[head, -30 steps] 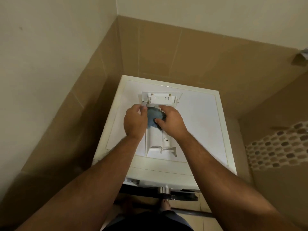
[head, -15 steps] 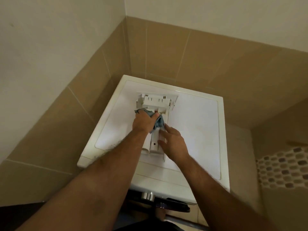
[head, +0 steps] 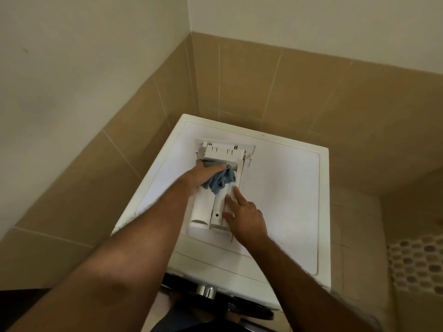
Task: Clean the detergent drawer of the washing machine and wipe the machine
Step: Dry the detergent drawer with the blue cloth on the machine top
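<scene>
Mid drawer-scrub: left hand clamps the blue cloth in the detergent drawer's far end, right hand's straight fingers steady its right side; next, probably wipe toward the near end.

Your washing machine sits in the corner, walls behind it and to its left. The detergent drawer lies on its top, left of centre. Your left hand holds the cloth in the drawer's far half (right hand rests on its near right edge).
</scene>
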